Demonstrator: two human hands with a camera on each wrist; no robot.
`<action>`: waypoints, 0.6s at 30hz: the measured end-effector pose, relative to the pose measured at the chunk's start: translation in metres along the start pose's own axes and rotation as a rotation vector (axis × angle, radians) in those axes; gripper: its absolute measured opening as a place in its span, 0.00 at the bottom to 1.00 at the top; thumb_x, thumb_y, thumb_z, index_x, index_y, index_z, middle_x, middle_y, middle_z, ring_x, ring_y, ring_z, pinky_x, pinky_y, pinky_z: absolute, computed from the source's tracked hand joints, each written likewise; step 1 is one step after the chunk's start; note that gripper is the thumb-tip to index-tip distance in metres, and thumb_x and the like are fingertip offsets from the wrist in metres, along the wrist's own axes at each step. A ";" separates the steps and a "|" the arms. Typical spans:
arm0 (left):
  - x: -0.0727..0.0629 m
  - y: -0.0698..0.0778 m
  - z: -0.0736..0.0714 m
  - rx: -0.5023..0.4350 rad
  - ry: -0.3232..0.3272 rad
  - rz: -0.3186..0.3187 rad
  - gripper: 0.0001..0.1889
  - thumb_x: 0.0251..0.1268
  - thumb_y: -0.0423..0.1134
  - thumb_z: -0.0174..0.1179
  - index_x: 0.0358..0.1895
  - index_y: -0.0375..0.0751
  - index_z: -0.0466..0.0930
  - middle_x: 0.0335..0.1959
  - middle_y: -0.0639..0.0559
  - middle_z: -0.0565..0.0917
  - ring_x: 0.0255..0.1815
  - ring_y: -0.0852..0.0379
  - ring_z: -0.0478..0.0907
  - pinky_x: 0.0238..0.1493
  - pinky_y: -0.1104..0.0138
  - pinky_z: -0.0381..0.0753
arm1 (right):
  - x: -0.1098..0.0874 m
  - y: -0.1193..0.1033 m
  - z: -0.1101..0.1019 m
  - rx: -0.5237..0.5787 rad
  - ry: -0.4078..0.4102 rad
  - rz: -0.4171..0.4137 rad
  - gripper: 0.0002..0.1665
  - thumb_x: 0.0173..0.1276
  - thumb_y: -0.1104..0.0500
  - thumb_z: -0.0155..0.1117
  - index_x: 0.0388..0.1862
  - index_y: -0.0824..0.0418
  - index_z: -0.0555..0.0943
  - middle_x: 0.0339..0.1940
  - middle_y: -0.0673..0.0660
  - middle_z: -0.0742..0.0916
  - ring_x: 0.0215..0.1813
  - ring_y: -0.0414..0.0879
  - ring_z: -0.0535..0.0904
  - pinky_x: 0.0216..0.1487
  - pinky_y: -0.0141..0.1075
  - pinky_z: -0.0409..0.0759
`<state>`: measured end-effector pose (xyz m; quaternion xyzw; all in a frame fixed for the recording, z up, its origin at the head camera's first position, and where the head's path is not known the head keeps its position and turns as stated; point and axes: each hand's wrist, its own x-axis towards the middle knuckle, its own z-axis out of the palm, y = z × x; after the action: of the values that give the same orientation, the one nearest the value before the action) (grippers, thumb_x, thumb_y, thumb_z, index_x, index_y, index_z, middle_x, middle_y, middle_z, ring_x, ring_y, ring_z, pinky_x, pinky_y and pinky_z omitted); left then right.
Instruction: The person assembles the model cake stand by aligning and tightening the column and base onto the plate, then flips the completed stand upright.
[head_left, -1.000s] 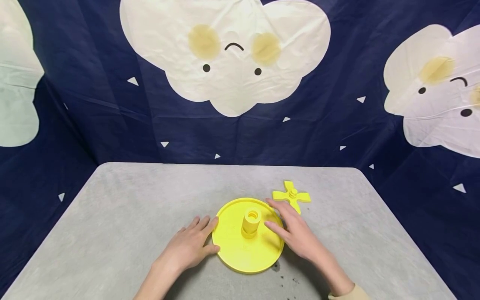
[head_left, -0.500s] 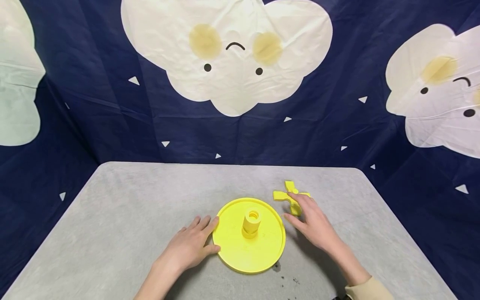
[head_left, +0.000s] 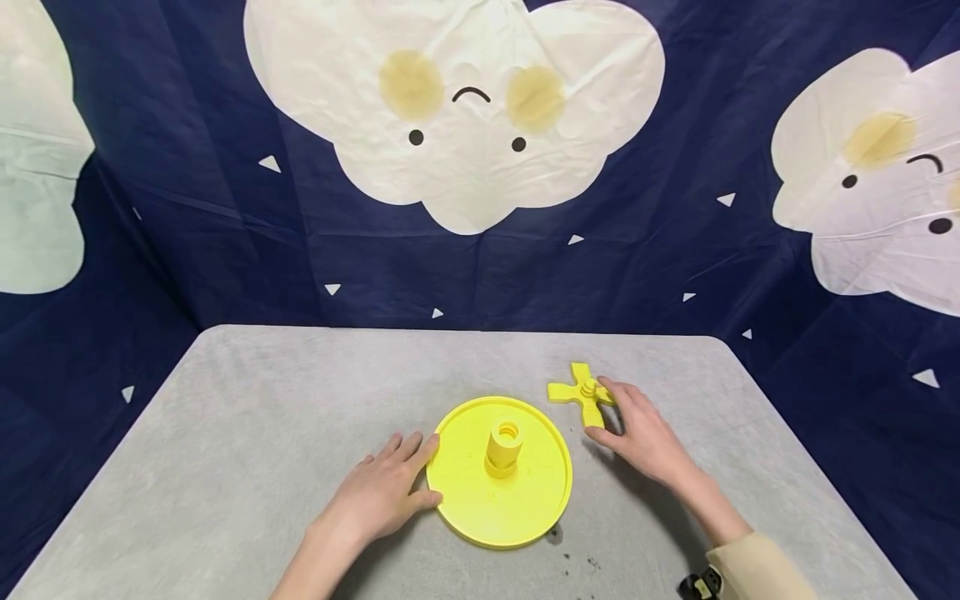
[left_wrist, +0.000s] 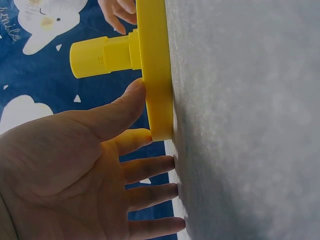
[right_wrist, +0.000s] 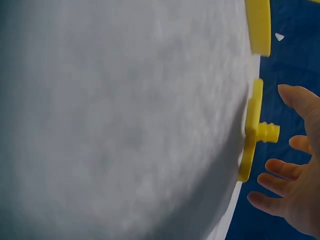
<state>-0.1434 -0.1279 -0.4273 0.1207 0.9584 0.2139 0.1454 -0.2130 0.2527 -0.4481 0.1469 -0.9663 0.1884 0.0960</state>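
Note:
A round yellow disc [head_left: 480,517] with a raised rim lies on the table, and a hollow threaded post [head_left: 504,446] stands upright on it. My left hand [head_left: 375,493] rests at the disc's left edge, thumb and index finger touching the rim. In the left wrist view its fingers are fairly straight, the thumb against the disc [left_wrist: 157,80]. Behind and right of the disc lies a yellow four-armed cross piece [head_left: 584,397] with a short threaded stud pointing up. My right hand [head_left: 647,435] hovers at its right side, fingers spread. The right wrist view shows a gap between fingers and cross piece [right_wrist: 251,125].
The grey table [head_left: 247,467] runs back to a dark blue curtain [head_left: 225,250] printed with white clouds. Small dark specks [head_left: 570,557] mark the surface in front of the disc. A black device [head_left: 701,585] sits at the right sleeve.
My right hand has moved right from over the disc, across the cross piece, to the cross piece's right side. My left hand and the disc have stayed in place.

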 end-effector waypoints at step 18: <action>0.000 -0.001 0.001 0.000 0.004 0.002 0.40 0.68 0.55 0.66 0.80 0.48 0.64 0.80 0.40 0.66 0.82 0.33 0.58 0.74 0.30 0.62 | 0.019 0.011 0.004 -0.094 -0.173 0.125 0.61 0.60 0.33 0.74 0.82 0.61 0.61 0.73 0.73 0.73 0.72 0.72 0.71 0.65 0.72 0.72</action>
<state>-0.1432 -0.1289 -0.4286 0.1211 0.9585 0.2144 0.1436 -0.2352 0.2562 -0.4510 0.0972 -0.9860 0.1350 0.0070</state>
